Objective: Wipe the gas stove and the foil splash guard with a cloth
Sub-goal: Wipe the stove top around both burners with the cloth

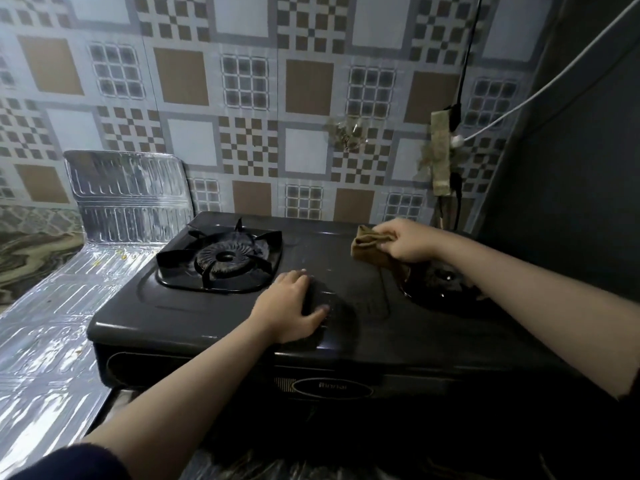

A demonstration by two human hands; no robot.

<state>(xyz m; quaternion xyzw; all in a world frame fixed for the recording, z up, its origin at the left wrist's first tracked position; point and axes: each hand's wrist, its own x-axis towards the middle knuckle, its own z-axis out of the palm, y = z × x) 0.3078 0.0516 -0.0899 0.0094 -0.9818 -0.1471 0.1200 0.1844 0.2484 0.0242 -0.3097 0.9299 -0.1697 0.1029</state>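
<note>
A dark two-burner gas stove (194, 313) fills the middle of the view, its left burner grate (221, 259) in place. My left hand (289, 306) rests flat on the stove top between the burners, fingers spread. My right hand (408, 239) grips a bunched brown cloth (369, 245) against the stove's back right area, just above the right burner (443, 285), which my forearm partly hides. The foil splash guard (128, 195) stands upright at the stove's back left, and its foil sheet (45, 327) lies flat along the left side.
A patterned tiled wall (311, 98) rises right behind the stove. A cloth strip and a plug (441, 157) hang on it at the right, with a black cable and a white cable running upward. A dark panel (571, 168) closes off the right side.
</note>
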